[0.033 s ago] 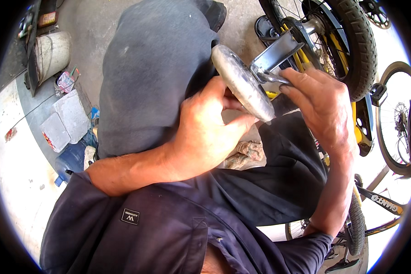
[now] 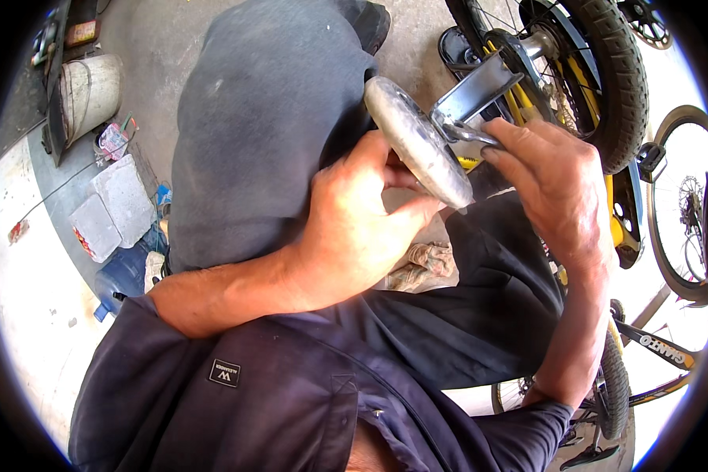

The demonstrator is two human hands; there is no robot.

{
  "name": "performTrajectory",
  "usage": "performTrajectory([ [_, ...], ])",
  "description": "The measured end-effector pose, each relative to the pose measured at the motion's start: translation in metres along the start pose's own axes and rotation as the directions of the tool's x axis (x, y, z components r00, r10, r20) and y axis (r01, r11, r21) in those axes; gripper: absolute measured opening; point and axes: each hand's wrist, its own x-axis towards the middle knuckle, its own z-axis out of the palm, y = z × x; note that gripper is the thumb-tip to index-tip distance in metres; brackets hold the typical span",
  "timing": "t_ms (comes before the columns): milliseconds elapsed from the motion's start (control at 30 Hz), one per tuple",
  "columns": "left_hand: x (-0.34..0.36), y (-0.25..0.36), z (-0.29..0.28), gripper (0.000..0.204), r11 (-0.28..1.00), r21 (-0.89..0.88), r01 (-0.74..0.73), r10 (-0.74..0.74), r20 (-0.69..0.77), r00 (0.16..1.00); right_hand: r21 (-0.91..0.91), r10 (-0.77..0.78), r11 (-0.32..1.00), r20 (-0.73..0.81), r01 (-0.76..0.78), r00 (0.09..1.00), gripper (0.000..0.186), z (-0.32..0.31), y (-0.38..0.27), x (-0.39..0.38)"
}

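A small pale rubber wheel (image 2: 415,141) on a steel bracket (image 2: 470,88) is held tilted in front of me, above my knees. My left hand (image 2: 362,204) is closed around the wheel from below and behind, some fingers hidden by it. Fingers of my right hand (image 2: 549,177) pinch a short metal tool (image 2: 472,135), apparently a wrench, at the bolt where bracket and wheel join. Directly behind the bracket is a bicycle's rear wheel (image 2: 617,94) with a black-and-yellow frame.
More bicycles (image 2: 672,189) stand along the right side. At the left lie pale blocks (image 2: 123,200), a blue water jug (image 2: 122,271) and a dirty white bucket (image 2: 90,98). A crumpled rag (image 2: 425,267) is on the floor between my legs.
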Motion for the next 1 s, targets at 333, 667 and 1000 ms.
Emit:
performTrajectory([
  [333, 0.002, -0.008, 0.008, 0.039, 0.994, -0.061, -0.089, 0.081, -0.131, 0.988, -0.224, 0.188, 0.960, 0.082, -0.166, 0.979, 0.021, -0.012, -0.040, -0.004],
  [667, 0.004, -0.010, 0.007, 0.049, 0.992, -0.101, -0.072, 0.063, -0.094, 0.994, 0.092, 0.267, 0.962, -0.116, -0.257, 0.957, 0.026, -0.016, 0.002, -0.002],
  [1000, 0.002, -0.002, 0.000, 0.080, 0.995, -0.085, 0.054, -0.052, 0.026, 0.998, 0.136, 0.187, 0.973, 0.017, -0.187, 0.982, 0.029, -0.009, 0.009, -0.004],
])
